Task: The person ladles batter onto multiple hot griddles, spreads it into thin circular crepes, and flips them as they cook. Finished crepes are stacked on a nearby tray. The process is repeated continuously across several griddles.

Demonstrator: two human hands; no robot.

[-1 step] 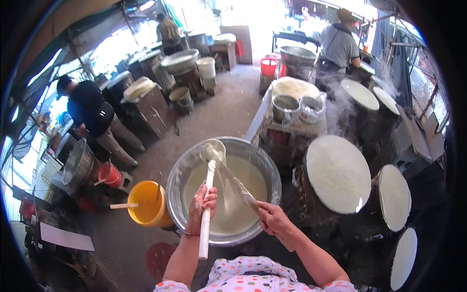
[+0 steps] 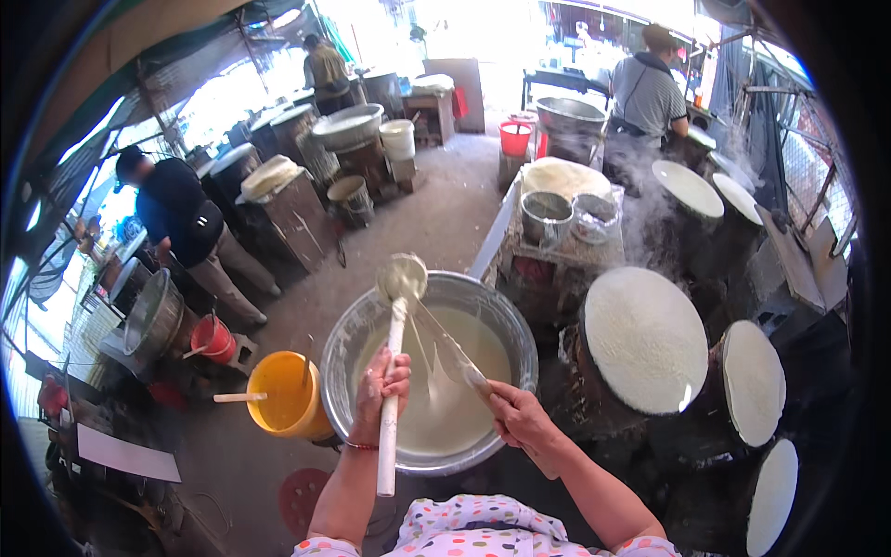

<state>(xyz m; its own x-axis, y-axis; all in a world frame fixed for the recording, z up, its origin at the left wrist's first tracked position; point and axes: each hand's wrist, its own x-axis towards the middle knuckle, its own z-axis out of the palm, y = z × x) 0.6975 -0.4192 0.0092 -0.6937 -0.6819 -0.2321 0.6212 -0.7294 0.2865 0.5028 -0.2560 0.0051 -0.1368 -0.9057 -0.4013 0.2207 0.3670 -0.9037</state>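
Over a wide metal basin [image 2: 338,371] of pale batter [image 2: 469,408], my left hand [image 2: 379,395] is closed around a long white-coated handle [image 2: 388,455] of a ladle [image 2: 403,277], whose batter-covered head is held at the basin's far rim. My right hand [image 2: 522,422] grips the handle of a long flat scraper [image 2: 450,348] that angles up to the ladle. Batter hangs in strands between them down toward the basin. A yellow bucket [image 2: 278,408] with a wooden handle sticking out stands just left of the basin.
Round griddles [image 2: 640,339] with pale sheets line the right, steam rising behind. A stand [image 2: 585,241] holds pots ahead. A dark-clothed person [image 2: 186,209] bends at left; others [image 2: 640,97] [image 2: 325,74] work farther back. A red bucket [image 2: 218,348] and more basins stand around the floor.
The ladle's head is a little higher and slightly left relative to the basin, with my left hand still on it. The whole view has shifted slightly downward.
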